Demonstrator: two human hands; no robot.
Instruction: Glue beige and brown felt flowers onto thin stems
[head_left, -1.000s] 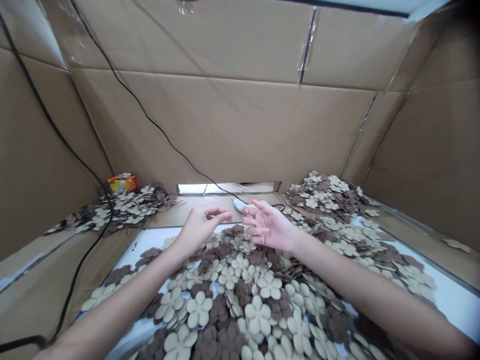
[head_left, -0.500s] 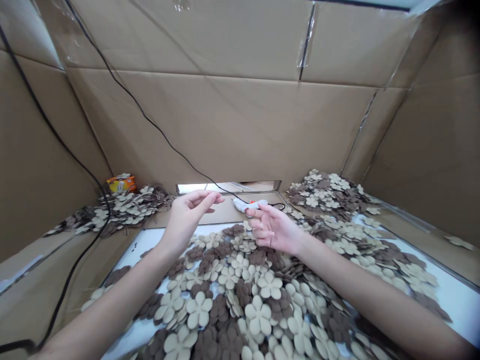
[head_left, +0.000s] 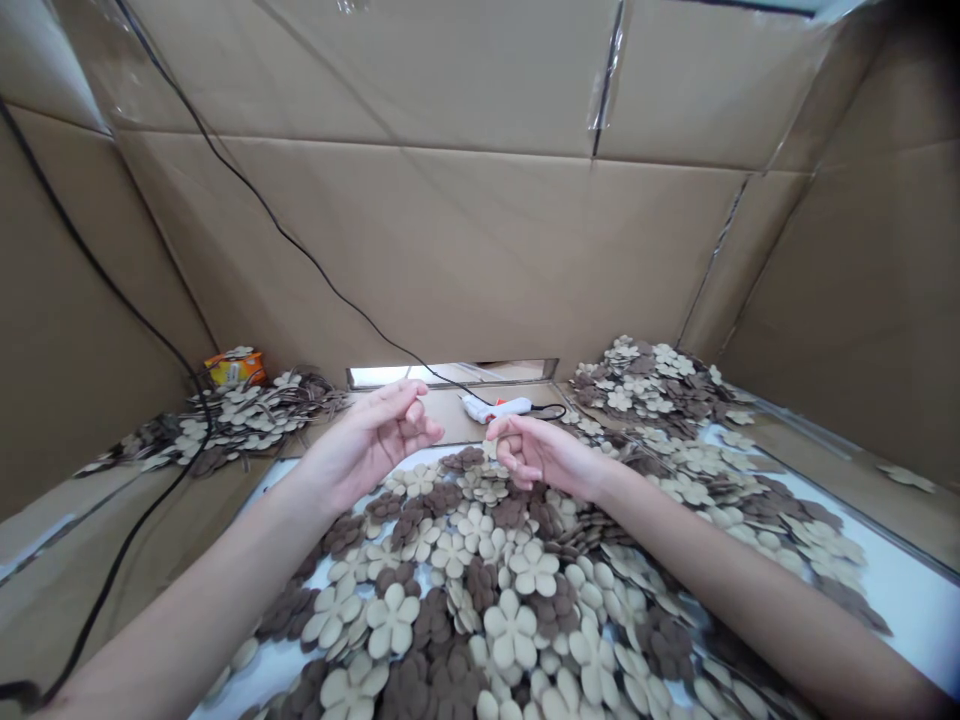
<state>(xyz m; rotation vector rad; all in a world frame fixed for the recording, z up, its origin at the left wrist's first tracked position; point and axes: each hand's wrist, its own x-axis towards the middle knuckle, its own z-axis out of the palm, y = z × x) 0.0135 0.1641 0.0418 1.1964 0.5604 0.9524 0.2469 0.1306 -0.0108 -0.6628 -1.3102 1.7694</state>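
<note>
My left hand hovers above the far part of the flower pile, palm turned inward. Its fingers are loosely bent and apart, and nothing shows in them. To its right, my right hand is also raised over the flowers, fingers curled but with gaps between them; I see nothing held there. Below both hands lie many five-petal fabric-like flowers, some cream, some brown. Just beyond my right hand rests a white glue gun with an orange part.
Cardboard walls enclose the work surface. A black cable runs down the back wall to the glue gun; another hangs at left. Heaped flowers stand at the back right, others at the back left by an orange-yellow packet.
My left hand has turned its palm inward and its pinched fingers have loosened. My right hand's fingers have curled in more. The view has shifted slightly.
</note>
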